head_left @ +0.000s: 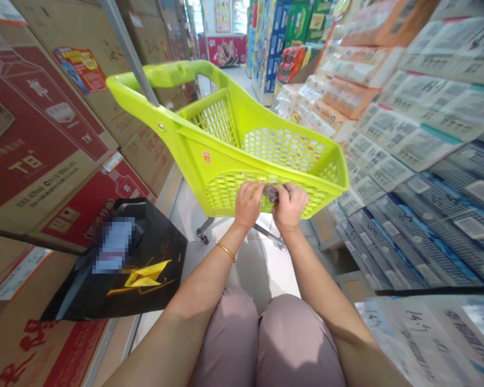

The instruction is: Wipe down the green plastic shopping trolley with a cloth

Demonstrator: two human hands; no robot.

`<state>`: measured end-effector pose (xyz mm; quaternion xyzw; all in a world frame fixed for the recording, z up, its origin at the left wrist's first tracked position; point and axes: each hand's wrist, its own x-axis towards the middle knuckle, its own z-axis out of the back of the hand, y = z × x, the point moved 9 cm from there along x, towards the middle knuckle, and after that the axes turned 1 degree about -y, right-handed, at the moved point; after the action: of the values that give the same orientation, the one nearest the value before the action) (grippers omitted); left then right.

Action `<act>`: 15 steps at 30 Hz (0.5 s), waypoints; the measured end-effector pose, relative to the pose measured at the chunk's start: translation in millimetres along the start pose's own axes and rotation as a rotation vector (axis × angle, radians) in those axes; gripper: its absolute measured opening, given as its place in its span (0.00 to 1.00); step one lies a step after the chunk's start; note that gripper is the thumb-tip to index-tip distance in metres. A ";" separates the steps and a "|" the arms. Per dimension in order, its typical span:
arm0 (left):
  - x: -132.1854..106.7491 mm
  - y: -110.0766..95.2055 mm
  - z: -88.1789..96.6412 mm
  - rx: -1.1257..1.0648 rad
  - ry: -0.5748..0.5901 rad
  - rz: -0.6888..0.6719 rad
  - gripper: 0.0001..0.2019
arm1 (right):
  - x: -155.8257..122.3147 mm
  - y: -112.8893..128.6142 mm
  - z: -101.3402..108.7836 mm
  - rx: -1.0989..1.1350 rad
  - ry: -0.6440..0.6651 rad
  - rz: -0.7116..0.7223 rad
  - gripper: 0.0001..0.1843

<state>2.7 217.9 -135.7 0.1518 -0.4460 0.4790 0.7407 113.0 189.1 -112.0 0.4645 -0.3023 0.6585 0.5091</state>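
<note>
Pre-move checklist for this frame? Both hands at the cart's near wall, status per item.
1. Left hand on the small dark object: ok, fingers touch it.
2. Right hand on the same object: ok.
3. What the object is: cannot tell, mostly hidden.
4. Green cart upright on the floor: ok.
5. Black bag apart from the cart: ok, lies to the left.
6. Object fastened to the cart wall: cannot tell.

Both forearms are left bare, no sleeves being seen anywhere along them. A thin gold bangle (225, 251) is worn at the wrist of the left hand (248, 205) (a plain, smooth band). Nothing is worn on the right hand (289, 207). The knees are covered by dusty-pink trousers (266, 344), smooth and unpatterned.
</note>
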 end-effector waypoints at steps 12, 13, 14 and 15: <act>-2.9 0.8 -2.2 0.004 -0.008 0.004 0.13 | -20.6 6.1 -15.7 0.043 0.007 0.046 0.13; -2.7 0.0 -1.0 -0.004 -0.012 0.000 0.14 | -29.2 7.5 -18.9 0.011 0.020 0.066 0.13; -2.4 -0.6 -0.3 -0.010 -0.010 -0.003 0.14 | -37.1 7.9 -23.0 -0.017 0.047 0.078 0.13; -2.1 -0.6 -0.3 -0.015 -0.004 0.000 0.15 | -44.1 7.7 -27.9 -0.036 0.087 0.082 0.13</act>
<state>3.1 216.6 -137.4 0.1470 -0.4510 0.4754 0.7410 99.5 193.9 -162.7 0.4135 -0.3107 0.6926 0.5028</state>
